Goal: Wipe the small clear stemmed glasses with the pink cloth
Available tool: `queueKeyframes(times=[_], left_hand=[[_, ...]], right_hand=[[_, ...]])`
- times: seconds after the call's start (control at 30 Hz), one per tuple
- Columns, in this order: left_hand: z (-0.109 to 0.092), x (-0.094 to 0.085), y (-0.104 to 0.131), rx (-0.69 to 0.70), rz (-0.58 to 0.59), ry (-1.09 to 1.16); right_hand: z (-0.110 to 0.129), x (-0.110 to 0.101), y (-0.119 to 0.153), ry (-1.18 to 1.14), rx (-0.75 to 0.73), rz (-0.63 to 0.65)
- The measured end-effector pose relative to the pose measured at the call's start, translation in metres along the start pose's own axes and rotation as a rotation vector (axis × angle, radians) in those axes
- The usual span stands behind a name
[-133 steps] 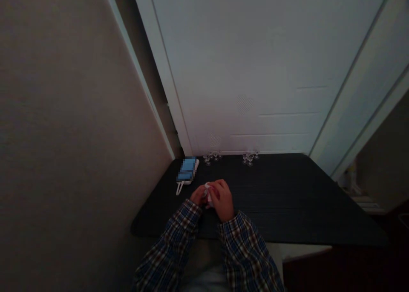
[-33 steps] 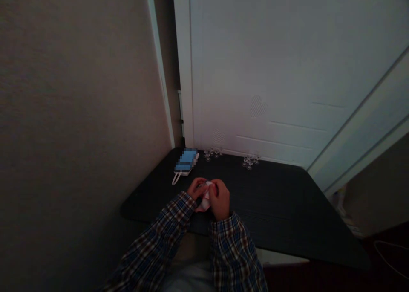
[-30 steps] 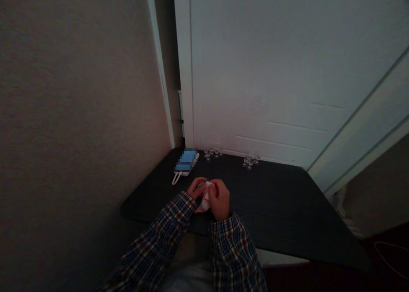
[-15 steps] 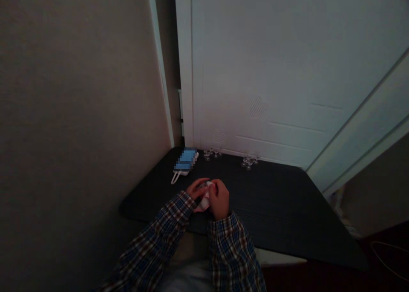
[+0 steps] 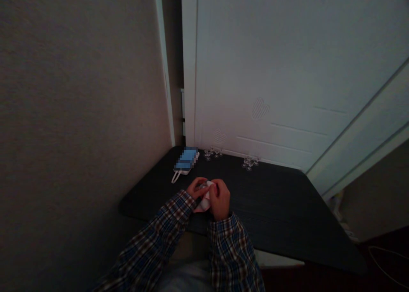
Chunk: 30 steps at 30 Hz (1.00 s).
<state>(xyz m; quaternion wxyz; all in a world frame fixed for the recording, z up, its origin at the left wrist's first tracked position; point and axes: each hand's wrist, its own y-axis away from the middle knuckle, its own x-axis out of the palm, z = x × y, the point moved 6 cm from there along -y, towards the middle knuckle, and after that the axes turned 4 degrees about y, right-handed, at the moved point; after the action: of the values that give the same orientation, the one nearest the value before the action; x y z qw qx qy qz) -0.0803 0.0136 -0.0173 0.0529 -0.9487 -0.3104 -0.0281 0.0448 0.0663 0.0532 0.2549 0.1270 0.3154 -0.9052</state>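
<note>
A small pink-and-white piece, soft-looking like cloth or wrapping [image 5: 203, 205], is held between my two hands above the dark tabletop [image 5: 268, 206]. My left hand [image 5: 195, 189] has its fingers curled round the upper left side of it. My right hand [image 5: 220, 199] grips it from the right, thumb and fingers bent in close. Part of the piece is covered by the fingers, and its exact kind is hard to make out in the dim light. A small clear or greyish bit shows between the hands.
Behind my left hand lies a phone [image 5: 187, 159] with a blurred screen, a white cable [image 5: 176, 175] looping from it. Two clusters of clear suction-cup-like pieces [image 5: 251, 162] rest by the white panel [image 5: 255, 70] at the back. A beige wall [image 5: 79, 91] borders the left.
The view has shifted very slightly. Both hands stay almost in the same place, still closed round the pink-and-white piece.
</note>
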Motion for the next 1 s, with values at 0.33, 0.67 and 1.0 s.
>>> queueKeyframes(times=[0.33,0.67,1.0], left_hand=[[-0.003,0.0,-0.002,0.088,0.053,-0.037],[0.016,-0.006,-0.006,0.0,-0.005,0.069],[0.006,-0.001,-0.003,0.001,0.068,0.057]], right_hand=[[-0.007,0.005,0.0,0.04,0.035,0.044],[0.006,0.001,0.001,-0.013,-0.012,0.033],[-0.007,0.004,0.0,0.025,0.032,0.02]])
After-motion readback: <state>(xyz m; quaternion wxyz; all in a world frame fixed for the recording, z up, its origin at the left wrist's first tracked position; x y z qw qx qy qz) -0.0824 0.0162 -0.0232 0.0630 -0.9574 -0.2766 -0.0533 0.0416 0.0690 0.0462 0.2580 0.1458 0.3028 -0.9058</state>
